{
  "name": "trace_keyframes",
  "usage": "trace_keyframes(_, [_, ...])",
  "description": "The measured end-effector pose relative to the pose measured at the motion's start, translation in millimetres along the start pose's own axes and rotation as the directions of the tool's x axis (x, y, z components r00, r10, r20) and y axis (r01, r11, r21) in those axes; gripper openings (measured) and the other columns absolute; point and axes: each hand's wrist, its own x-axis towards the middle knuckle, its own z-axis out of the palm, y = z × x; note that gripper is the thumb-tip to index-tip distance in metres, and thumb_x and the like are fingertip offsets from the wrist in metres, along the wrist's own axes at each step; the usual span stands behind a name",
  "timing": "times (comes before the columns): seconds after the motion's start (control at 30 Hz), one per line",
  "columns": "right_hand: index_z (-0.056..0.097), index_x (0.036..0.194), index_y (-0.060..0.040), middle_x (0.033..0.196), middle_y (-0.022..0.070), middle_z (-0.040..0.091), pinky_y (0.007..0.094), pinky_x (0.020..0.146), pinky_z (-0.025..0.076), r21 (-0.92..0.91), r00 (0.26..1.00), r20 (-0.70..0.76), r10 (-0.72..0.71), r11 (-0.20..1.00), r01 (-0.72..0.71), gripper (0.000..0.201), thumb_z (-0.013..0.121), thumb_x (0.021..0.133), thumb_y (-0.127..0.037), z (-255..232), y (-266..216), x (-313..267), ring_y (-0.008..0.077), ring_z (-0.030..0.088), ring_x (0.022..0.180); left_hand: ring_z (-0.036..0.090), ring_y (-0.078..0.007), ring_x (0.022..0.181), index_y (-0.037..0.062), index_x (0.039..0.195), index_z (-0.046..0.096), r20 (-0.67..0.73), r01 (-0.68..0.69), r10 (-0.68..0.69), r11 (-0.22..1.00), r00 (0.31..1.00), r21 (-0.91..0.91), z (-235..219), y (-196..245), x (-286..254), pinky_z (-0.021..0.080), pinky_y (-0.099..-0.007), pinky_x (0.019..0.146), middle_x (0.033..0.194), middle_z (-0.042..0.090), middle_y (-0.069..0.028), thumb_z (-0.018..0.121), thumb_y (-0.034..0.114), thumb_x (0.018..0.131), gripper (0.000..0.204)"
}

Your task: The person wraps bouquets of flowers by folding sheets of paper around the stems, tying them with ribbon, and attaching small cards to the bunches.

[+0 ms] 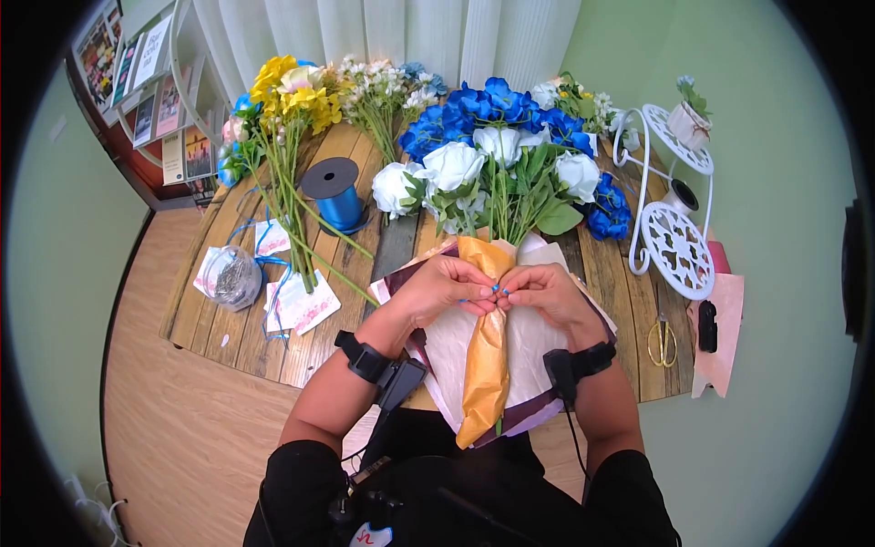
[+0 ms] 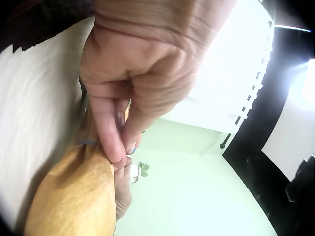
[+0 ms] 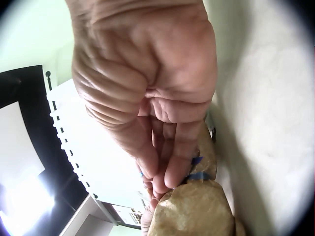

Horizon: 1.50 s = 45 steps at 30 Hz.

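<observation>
A bouquet of blue flowers and white roses lies on its wrapping, its stems covered by orange-brown paper. Around the gathered paper runs a thin blue ribbon. Over it, my left hand pinches a small bit of blue ribbon between thumb and fingertips. Close against it, my right hand pinches at the ribbon from the other side. The left wrist view shows the paper bunched under the left fingertips. Fingers hide most of the knot area.
Yellow flowers with long stems, a blue ribbon spool, printed cards and a clear jar are at the left. A white metal stand, gold-handled scissors and a black object are at the right.
</observation>
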Motion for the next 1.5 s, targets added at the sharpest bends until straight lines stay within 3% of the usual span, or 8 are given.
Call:
trace_keyframes(0.43, [0.067,0.08,0.0052,0.085,0.0121,0.063,0.0242,0.069,0.051,-0.279,0.987,-0.072,-0.141,0.953,0.115,0.011,0.065,0.07,0.01,13,-2,0,0.0164,0.062,0.074,0.066,-0.0181,0.072,-0.002,0.094,0.058,0.017,-0.023,0.024,0.999,1.0,-0.046,1,2,-1,0.055,-0.0261,0.064,0.083,0.065,-0.0119,0.064,0.002,0.08,0.016])
trace_keyframes(0.5, [0.065,0.081,0.0042,0.082,0.0101,0.063,0.0233,0.068,0.05,-0.423,0.963,-0.032,-0.266,0.877,0.228,0.011,0.067,0.07,0.008,14,0,0,0.0144,0.062,0.073,0.066,-0.0182,0.072,-0.002,0.094,0.059,0.019,-0.014,0.015,0.999,1.0,-0.046,2,1,-1,0.055,-0.0261,0.064,0.083,0.065,-0.0122,0.064,0.003,0.08,0.016])
trace_keyframes(0.63, [0.059,0.08,0.0008,0.078,0.007,0.063,0.0231,0.068,0.049,-0.384,0.962,-0.161,-0.22,0.912,0.144,0.014,0.069,0.07,0.006,25,-5,-3,0.0123,0.061,0.073,0.066,-0.0177,0.071,-0.002,0.092,0.059,0.026,0.009,-0.008,1.0,1.0,-0.021,0,-3,0,0.055,-0.0261,0.064,0.084,0.065,-0.0127,0.064,0.004,0.08,0.014])
trace_keyframes(0.83, [0.051,0.08,-0.0033,0.074,0.0047,0.062,0.0228,0.065,0.047,-0.562,0.946,-0.17,-0.276,0.816,0.137,0.02,0.068,0.072,0.002,24,0,-2,0.0095,0.058,0.069,0.065,-0.0162,0.07,-0.0019,0.089,0.061,-0.014,-0.013,0.014,1.0,1.0,0.019,2,-4,1,0.055,-0.0257,0.064,0.082,0.066,-0.0121,0.064,0.005,0.081,0.011])
trace_keyframes(0.9, [0.051,0.082,-0.0023,0.073,0.0048,0.061,0.0227,0.063,0.046,-0.723,0.934,-0.105,-0.341,0.671,0.164,0.02,0.068,0.073,0.001,23,1,-2,0.0092,0.057,0.068,0.065,-0.0159,0.07,-0.0019,0.088,0.061,-0.024,-0.034,0.035,0.998,0.999,0.048,4,-4,1,0.055,-0.0255,0.064,0.081,0.065,-0.012,0.063,0.005,0.081,0.01])
trace_keyframes(1.03, [0.05,0.084,-0.0016,0.072,0.0048,0.06,0.0228,0.062,0.047,-0.74,0.922,-0.082,-0.377,0.643,0.197,0.021,0.067,0.073,0.001,26,2,-2,0.0096,0.057,0.067,0.065,-0.0151,0.069,-0.003,0.088,0.062,-0.045,-0.073,0.079,0.988,0.996,0.133,7,-2,-1,0.054,-0.025,0.064,0.08,0.065,-0.0117,0.062,0.003,0.082,0.009])
trace_keyframes(1.3, [0.048,0.08,-0.0017,0.071,0.0034,0.06,0.0194,0.057,0.046,-0.499,0.924,-0.276,-0.263,0.861,0.096,0.022,0.069,0.072,0.003,30,5,-1,0.0057,0.057,0.064,0.064,-0.0144,0.071,-0.0057,0.094,0.062,0.05,-0.111,0.103,0.97,0.993,0.217,7,4,-5,0.053,-0.0244,0.067,0.081,0.066,-0.0123,0.062,0.002,0.081,0.015])
trace_keyframes(1.5, [0.051,0.079,0.0002,0.07,0.0034,0.061,0.0187,0.058,0.046,-0.549,0.912,-0.296,-0.284,0.832,0.08,0.017,0.067,0.073,0.003,36,3,-2,0.0052,0.057,0.064,0.063,-0.0116,0.067,-0.0046,0.092,0.064,-0.002,-0.14,0.146,0.952,0.989,0.273,14,4,-6,0.051,-0.0219,0.063,0.077,0.066,-0.0103,0.064,0.006,0.081,0.015])
